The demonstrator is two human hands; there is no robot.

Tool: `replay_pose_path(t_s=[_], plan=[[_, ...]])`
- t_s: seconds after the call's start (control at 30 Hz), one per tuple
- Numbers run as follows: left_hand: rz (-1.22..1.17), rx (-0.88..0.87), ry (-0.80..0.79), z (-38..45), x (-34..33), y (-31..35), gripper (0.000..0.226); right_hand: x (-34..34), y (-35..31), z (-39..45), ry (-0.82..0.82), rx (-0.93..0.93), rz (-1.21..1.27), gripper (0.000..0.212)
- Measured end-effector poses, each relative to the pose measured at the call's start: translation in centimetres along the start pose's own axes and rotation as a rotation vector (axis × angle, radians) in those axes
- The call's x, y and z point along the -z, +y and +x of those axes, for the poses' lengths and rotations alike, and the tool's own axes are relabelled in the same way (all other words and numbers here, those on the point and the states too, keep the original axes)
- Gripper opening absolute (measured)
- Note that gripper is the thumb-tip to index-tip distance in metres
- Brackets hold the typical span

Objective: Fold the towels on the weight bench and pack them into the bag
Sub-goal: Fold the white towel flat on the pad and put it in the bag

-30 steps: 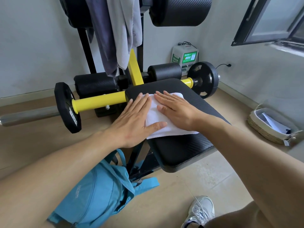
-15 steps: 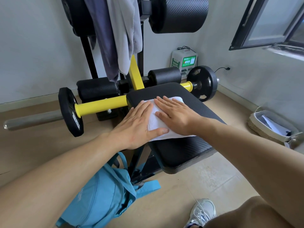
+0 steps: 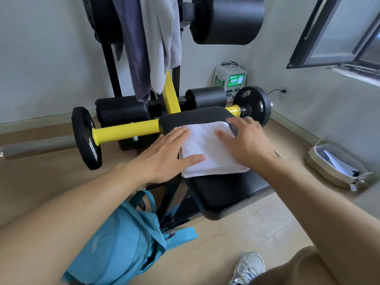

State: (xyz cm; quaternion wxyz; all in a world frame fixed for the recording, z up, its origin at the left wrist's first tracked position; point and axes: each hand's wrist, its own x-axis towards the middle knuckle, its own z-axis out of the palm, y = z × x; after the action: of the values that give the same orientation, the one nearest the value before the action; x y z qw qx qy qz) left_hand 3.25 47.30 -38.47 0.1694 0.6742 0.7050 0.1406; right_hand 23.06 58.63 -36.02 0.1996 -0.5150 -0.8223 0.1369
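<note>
A folded white towel (image 3: 207,153) lies on the black padded weight bench (image 3: 226,190). My left hand (image 3: 164,155) lies flat on the towel's left edge, fingers straight, thumb across the cloth. My right hand (image 3: 246,142) rests flat over the towel's right side, its fingers spread and blurred near the far right corner. A blue bag (image 3: 119,247) lies on the floor under the bench's left side, below my left forearm. A dark towel (image 3: 133,50) and a grey towel (image 3: 162,44) hang from the rack behind the bench.
A yellow bar with black weight plates (image 3: 86,138) crosses behind the bench. A woven basket (image 3: 333,167) with paper sits on the floor at right. A white-green box (image 3: 230,81) stands by the wall. My shoe (image 3: 248,268) is at the bottom.
My right hand has slid to the right across the towel, away from my left hand, showing more of the white cloth between them. The left hand has stayed on the left edge.
</note>
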Motion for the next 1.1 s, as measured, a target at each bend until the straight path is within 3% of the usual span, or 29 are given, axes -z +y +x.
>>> replay_pose_path(t_s=[0.07,0.13,0.2,0.3,0.37,0.43,0.5,0.57,0.63,0.77,0.83,0.93,1.1], plan=[[-0.028,-0.023,0.037,-0.2,0.1,-0.9,0.101,1.0,0.4,-0.1,-0.062,-0.197,-0.043,0.058],[-0.059,-0.038,0.07,-0.2,0.1,-1.5,0.095,1.3,0.5,-0.3,-0.189,-0.254,-0.013,0.068],[-0.076,-0.045,0.096,-0.2,0.0,-1.7,0.091,1.4,0.2,-0.7,-0.255,-0.259,0.063,0.065],[-0.115,-0.035,0.19,-0.2,0.3,-1.4,0.087,1.7,-0.8,-1.2,-0.216,-0.219,0.269,0.046],[-0.172,-0.023,0.337,-0.2,0.7,-1.2,0.08,2.0,-1.5,-1.3,-0.139,-0.15,0.404,0.042],[-0.292,0.001,0.466,-0.1,1.3,-1.3,0.077,2.4,-2.0,-1.5,-0.104,-0.061,0.56,0.04],[-0.499,0.019,0.514,0.0,2.2,-1.6,0.09,3.1,-2.4,-1.8,-0.129,0.04,0.705,0.039],[-0.708,0.013,0.487,-0.3,3.3,-1.7,0.107,4.1,-2.7,-2.2,-0.2,0.139,0.828,0.039],[-0.839,-0.064,0.367,-1.0,4.5,-1.7,0.11,4.8,-2.9,-2.5,-0.278,0.193,0.923,0.041],[-0.943,-0.2,0.052,-2.5,6.0,-1.0,0.079,5.1,-2.6,-2.5,-0.407,0.227,0.931,0.041],[-0.978,-0.21,-0.024,-2.8,6.0,-0.4,0.061,4.9,-2.4,-2.5,-0.464,0.221,0.905,0.043],[-0.984,-0.166,0.04,-2.9,5.4,0.8,0.029,4.7,-2.5,-2.7,-0.53,0.225,0.864,0.047],[-1.039,-0.074,0.107,-2.6,4.8,1.5,0.032,4.0,-2.0,-2.7,-0.553,0.121,0.729,0.05]])
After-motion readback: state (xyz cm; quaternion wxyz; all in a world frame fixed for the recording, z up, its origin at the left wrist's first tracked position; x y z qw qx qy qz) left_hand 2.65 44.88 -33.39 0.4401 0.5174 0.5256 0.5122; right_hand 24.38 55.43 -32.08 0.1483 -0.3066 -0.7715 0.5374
